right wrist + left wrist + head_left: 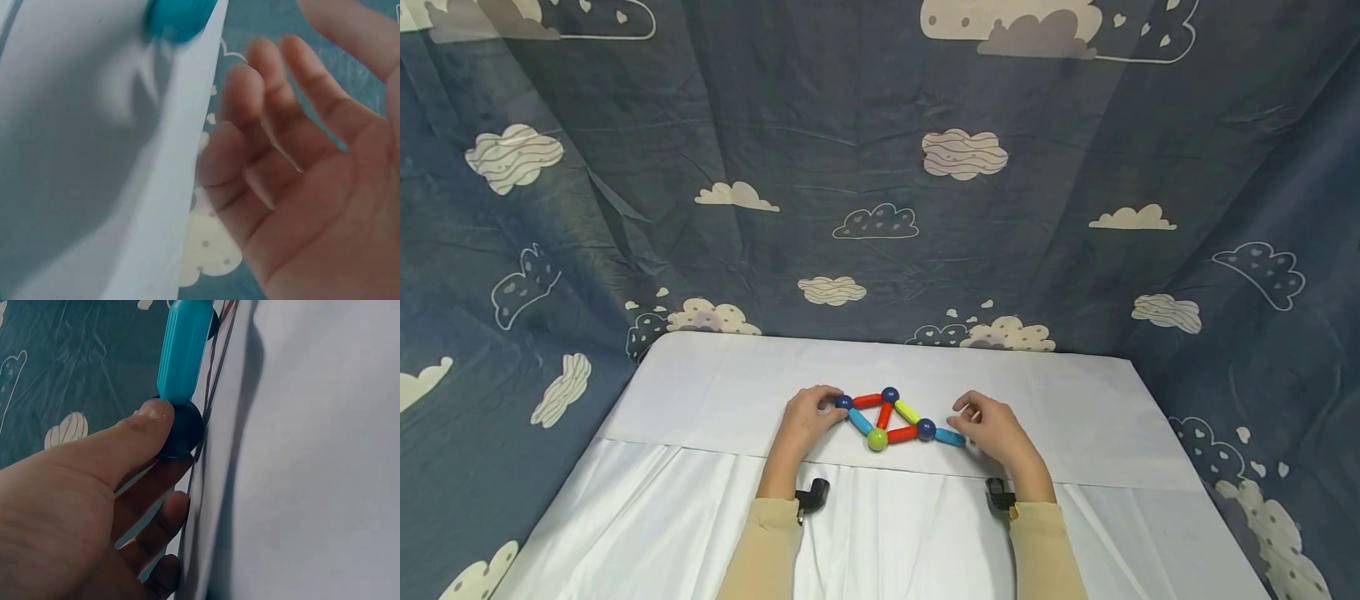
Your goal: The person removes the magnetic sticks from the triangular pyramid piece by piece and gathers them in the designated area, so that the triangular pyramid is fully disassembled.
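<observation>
Structure point(891, 419) of magnetic rods and balls, flat on white table point(715, 383), near its middle between both hands. Long axis left–right across table, slightly tilted, right end nearer the person. Two triangles sharing one red rod point(884, 414): dark blue balls at left point(843, 402), top point(890, 394) and right point(926, 429), green ball point(877, 439) at near corner. Rods red, yellow point(907, 411) and light blue; extra light blue rod point(950, 437) trailing rightward from right ball. Left hand point(805, 419) at left corner, thumb and curled fingers pinching left dark blue ball, light blue rod point(182, 350) rising from it in left wrist view. Right hand point(996, 429) just beside trailing rod, fingers spread, loosely bent, holding nothing. Cloud-print blue cloth point(880, 167) behind table.
</observation>
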Action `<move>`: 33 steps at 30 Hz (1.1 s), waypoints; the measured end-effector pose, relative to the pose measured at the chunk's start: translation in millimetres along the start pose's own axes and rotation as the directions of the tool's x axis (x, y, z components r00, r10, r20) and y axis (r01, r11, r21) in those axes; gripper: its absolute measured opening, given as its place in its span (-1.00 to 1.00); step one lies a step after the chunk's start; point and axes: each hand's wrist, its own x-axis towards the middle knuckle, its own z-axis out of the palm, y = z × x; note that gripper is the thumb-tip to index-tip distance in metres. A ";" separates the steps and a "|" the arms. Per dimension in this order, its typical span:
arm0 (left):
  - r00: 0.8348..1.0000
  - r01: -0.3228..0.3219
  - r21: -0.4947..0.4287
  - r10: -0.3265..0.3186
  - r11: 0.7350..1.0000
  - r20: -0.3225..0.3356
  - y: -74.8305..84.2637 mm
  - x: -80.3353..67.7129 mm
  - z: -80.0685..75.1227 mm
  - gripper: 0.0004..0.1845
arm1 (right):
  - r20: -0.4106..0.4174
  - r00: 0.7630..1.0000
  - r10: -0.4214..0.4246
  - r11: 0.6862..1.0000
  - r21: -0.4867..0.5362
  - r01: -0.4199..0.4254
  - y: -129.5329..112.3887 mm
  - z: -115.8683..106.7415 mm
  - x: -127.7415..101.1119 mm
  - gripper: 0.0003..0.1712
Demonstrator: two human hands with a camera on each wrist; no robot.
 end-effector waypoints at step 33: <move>0.985 -0.067 -0.032 0.071 0.997 0.160 17.8 -4.0 17.1 -0.68 | 0.007 0.994 -0.111 0.981 0.163 0.108 -45.5 56.1 32.6 -0.56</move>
